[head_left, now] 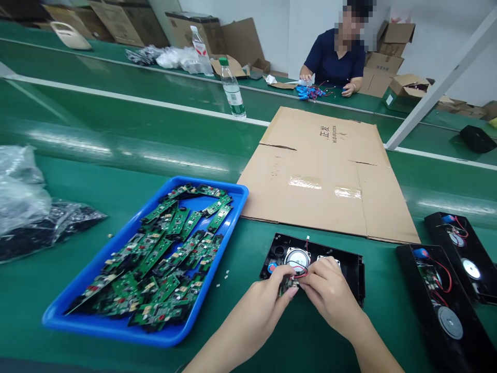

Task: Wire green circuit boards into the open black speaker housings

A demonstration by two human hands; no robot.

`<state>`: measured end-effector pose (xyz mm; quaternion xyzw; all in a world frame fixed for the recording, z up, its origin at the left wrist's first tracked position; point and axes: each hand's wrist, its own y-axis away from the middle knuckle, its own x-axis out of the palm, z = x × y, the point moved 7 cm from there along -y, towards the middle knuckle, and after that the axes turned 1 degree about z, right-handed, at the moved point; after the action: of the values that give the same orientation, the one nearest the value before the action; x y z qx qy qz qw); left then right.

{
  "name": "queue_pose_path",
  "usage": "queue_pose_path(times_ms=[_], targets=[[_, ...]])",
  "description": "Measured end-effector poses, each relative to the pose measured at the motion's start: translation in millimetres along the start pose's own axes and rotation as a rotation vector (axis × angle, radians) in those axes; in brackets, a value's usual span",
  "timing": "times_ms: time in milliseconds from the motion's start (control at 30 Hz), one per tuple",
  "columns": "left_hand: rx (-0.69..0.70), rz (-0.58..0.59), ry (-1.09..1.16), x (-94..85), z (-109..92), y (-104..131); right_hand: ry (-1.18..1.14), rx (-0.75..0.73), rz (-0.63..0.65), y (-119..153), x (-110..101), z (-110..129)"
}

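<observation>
My left hand (267, 298) is closed on a small green circuit board (288, 284) between thumb and fingers. At the board's right end, my right hand (328, 290) pinches near the thin red and black wires (301, 270); the fingertips hide exactly what they grip. Just beyond both hands lies an open black speaker housing (351, 267), holding a round silver speaker (298, 257) and a blue cylindrical part (273, 267). A second round speaker in it is partly covered by my right hand.
Left of my hands stands a blue tray (186, 331) of circuit boards (155, 256). A flattened cardboard sheet (322, 166) lies ahead. More black housings (438, 290) sit at right. Plastic bags (23, 191) lie far left. Across the bench, a person (334, 62) handles blue wired parts (308, 92).
</observation>
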<state>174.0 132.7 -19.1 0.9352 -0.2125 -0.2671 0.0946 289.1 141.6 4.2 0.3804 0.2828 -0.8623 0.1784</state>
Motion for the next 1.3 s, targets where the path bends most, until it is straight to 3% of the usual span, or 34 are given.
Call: queue_pose_path(times_ms=[167,300,433,700,800,933,1067,1233,1300], targets=[[0.071,0.033,0.017,-2.5,-3.4,0.5,-0.165,0.115,0.001,4.4,3.2,-14.3],[0.143,0.053,-0.107,-8.5,-12.0,1.1,-0.301,0.305,0.124,6.9,11.4,-29.0],[0.162,0.054,-0.093,-9.4,-14.5,0.4,-0.337,0.29,0.231,2.9,13.3,-25.8],[0.084,0.054,0.048,0.3,-5.2,-2.0,-0.377,0.343,0.221,2.7,15.9,-28.0],[-0.041,-0.034,0.193,-0.8,3.2,-1.5,-0.391,0.454,0.141,2.4,12.3,-36.3],[-0.147,-0.118,0.297,-3.9,10.9,1.4,-0.23,0.608,0.068,0.5,8.6,-46.4],[-0.146,-0.138,0.241,-6.3,15.1,3.2,-0.213,0.539,0.056,-5.6,15.4,-41.3],[-0.124,-0.133,0.136,-6.8,16.2,3.8,-0.412,0.617,-0.181,18.1,1.9,-49.3],[-0.126,-0.117,0.092,-6.5,14.6,3.4,-0.406,0.554,-0.218,28.6,-7.6,-46.3]])
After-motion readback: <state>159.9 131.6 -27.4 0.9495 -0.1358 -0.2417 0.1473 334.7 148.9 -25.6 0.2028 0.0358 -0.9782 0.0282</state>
